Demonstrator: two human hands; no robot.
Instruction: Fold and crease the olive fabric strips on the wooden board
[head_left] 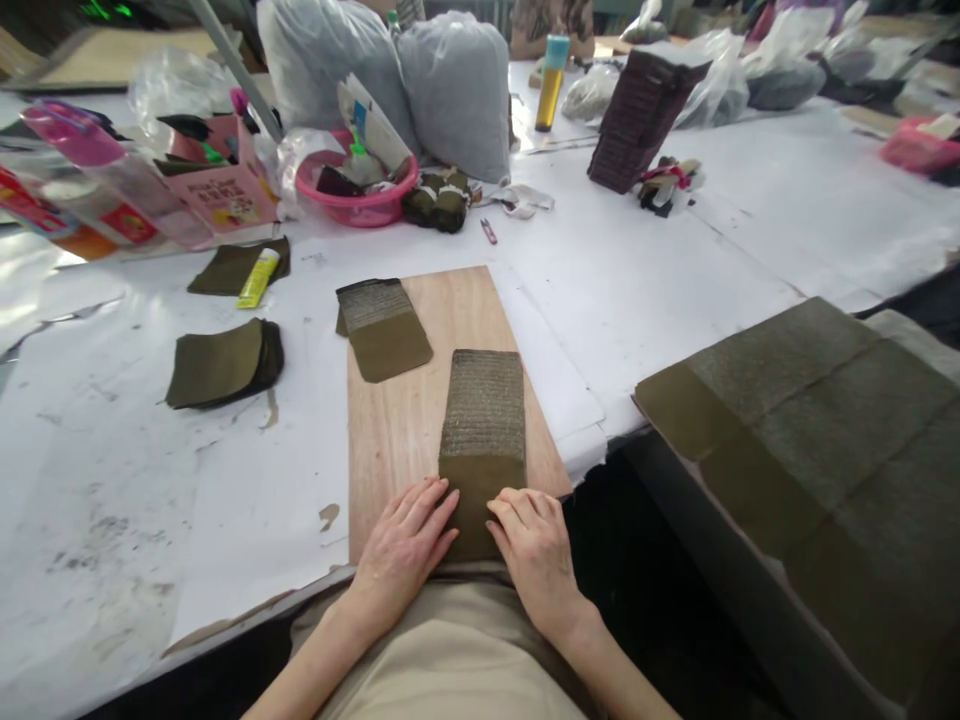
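Observation:
A fanned stack of olive leather-like pieces (482, 405) lies on a wooden board (390, 450) in front of me. Its far part shows many narrow grey, rough strips; the near part is smooth. My left hand (409, 535) rests with its fingers laid out flat over the left edge of the smooth part. On the right edge lie the slightly bent, parted fingers of my right hand (534, 545). Both hands touch the stack near the board's front edge. Farther up the board is a smaller overlapped group of olive pieces (390, 345), partly grey and ridged.
Left of the board are an olive pile (217, 365) and a yellow tube (259, 278) on more olive pieces. A pink basin (356, 205), small pink snips (489, 231) and a dark stack (637, 120) stand behind. At right, a large olive sheet (810, 450) overhangs a dark gap.

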